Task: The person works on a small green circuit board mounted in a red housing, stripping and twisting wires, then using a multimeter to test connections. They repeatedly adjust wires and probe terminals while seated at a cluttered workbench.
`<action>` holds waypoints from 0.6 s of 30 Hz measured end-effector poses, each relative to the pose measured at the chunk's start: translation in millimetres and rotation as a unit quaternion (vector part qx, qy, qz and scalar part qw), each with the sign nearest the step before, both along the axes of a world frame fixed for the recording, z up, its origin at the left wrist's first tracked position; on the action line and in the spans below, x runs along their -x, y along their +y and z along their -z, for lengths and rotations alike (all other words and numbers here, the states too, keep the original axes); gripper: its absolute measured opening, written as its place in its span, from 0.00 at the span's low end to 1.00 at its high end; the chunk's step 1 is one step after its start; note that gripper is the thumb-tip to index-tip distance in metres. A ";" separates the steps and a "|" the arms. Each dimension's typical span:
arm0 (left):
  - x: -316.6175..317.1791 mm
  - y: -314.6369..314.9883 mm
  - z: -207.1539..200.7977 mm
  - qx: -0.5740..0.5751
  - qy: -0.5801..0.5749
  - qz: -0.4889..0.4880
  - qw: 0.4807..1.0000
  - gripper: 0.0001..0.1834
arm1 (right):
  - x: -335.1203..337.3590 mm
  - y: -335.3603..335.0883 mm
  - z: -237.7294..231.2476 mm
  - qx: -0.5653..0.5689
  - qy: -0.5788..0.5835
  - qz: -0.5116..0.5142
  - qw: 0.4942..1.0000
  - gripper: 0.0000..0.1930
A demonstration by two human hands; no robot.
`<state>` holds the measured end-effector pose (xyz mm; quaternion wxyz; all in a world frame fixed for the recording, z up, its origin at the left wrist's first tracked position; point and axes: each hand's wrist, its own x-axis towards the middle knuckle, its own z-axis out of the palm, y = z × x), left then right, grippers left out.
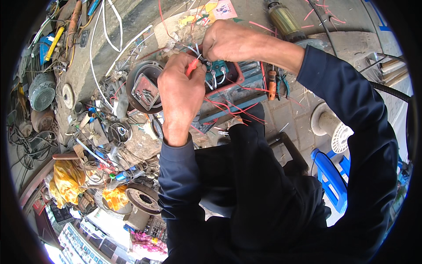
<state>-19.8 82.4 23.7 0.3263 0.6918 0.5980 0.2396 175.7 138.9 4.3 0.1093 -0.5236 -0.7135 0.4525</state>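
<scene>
Head cam, looking straight down at a pretty chaotic repair spot. The left hand (180, 94) is curled shut around a red-handled tool (192, 67), looks like a small screwdriver, with the tip aimed into the teal terminal block (218, 70) of an electric motor (228, 86) sitting just beyond the person's knees. The right hand (228, 40) comes in from the far right and is pinched together on the white lead wires (196, 49) right above that block, fingers closed on them as far as I can tell.

My read: this is the wiring step, leads being seated at the terminals while the tool works a screw. Next move probably calls for keeping the wire steady under the terminal and turning the tool without slipping, since loose red wire strands (228, 108) are draped all around.

The block sits touching-close to both hands, between them really. Off to the left, just beside the left hand, there's a round motor end cover (145, 86), and further left a heap of parts and cables.
</scene>
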 end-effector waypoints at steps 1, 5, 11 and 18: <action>0.1 0.6 0.2 -0.004 0.001 0.002 1.000 0.07 | 0.1 -0.5 3.0 -0.008 0.007 0.001 1.000 0.14; -0.2 0.4 0.7 -0.006 0.008 -0.002 1.000 0.07 | -0.9 -3.8 15.8 -0.035 0.069 0.025 0.997 0.12; -0.3 0.5 1.2 0.010 -0.012 -0.024 1.000 0.07 | -2.4 -2.5 14.8 -0.025 0.062 0.009 0.998 0.13; 0.6 2.1 1.8 -0.002 -0.006 -0.019 1.000 0.06 | -0.3 -2.7 8.6 -0.047 0.015 -0.015 0.999 0.12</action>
